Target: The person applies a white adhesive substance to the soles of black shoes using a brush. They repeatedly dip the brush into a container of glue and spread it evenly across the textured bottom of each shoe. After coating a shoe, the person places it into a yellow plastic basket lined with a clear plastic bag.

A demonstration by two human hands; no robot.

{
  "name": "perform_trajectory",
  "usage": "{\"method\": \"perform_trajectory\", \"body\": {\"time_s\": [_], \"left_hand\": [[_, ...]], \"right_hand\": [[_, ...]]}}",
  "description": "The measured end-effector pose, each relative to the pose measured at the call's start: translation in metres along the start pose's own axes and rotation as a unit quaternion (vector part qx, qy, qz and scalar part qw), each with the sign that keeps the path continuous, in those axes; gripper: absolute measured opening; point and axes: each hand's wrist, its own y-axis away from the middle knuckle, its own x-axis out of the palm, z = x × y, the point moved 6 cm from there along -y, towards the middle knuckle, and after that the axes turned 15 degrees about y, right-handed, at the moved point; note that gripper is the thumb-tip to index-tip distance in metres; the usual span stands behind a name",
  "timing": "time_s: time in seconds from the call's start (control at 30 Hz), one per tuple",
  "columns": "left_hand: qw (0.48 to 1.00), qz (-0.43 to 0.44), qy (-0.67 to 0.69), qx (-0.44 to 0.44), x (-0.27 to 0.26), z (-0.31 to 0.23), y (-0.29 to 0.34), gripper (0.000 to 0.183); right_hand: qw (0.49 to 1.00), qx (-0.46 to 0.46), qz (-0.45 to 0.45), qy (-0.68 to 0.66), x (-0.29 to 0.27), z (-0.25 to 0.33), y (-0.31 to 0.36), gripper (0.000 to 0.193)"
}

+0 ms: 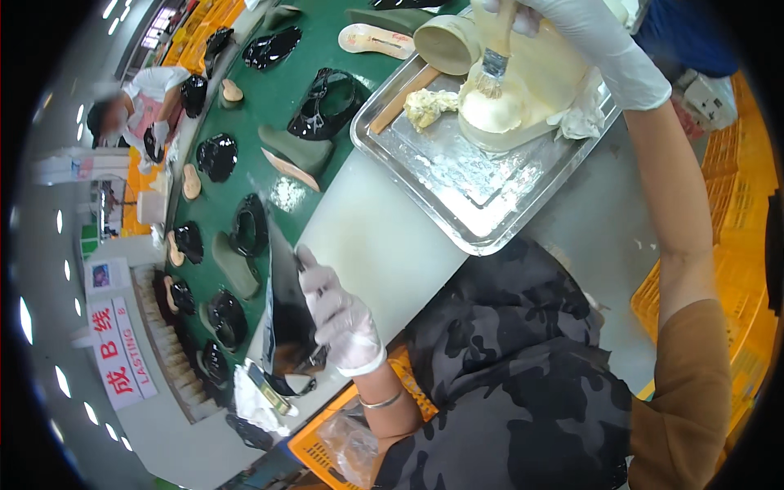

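My gloved left hand (347, 327) is closed around the edge of a glossy black shoe upper (286, 314), held up beside the work surface. In my gloved right hand (559, 24) is a brush (495, 59) with a pale handle, its bristles down in a tub of creamy white paste (494, 110). The tub stands tilted in a metal tray (482, 237). A round cream-coloured cup (447, 45) and a crumbly pale lump (429, 108) are next to it. Some of my right fingers are cut off by the upper edge.
A green belt (282, 224) carries several black uppers, green shoe lasts (237, 265) and tan insoles (376, 41). A person (155, 102) works across the belt. Orange crates (727, 204) stand at the right, and another crate (327, 445) sits below my left arm.
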Motion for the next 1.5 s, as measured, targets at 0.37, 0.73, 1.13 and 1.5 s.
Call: {"method": "perform_trajectory", "body": {"time_s": [0.37, 0.73, 1.13, 1.5], "left_hand": [[0.988, 0.089, -0.082, -0.091, 0.009, 0.028, 0.019, 0.044], [0.821, -0.038, -0.569, -0.021, -0.006, -0.012, 0.024, 0.047], [-0.061, 0.154, -0.986, 0.003, 0.045, 0.058, 0.000, 0.029], [-0.258, 0.289, -0.912, -0.132, 0.018, 0.051, 0.014, 0.035]], "right_hand": [[1.000, -0.012, 0.002, 0.011, -0.001, -0.006, 0.000, 0.016], [0.997, 0.003, -0.066, -0.043, -0.008, 0.008, 0.034, 0.008], [0.982, 0.027, -0.187, 0.005, 0.036, -0.034, 0.151, 0.019], [0.874, 0.057, -0.079, 0.475, -0.011, -0.063, 0.153, 0.033]]}}
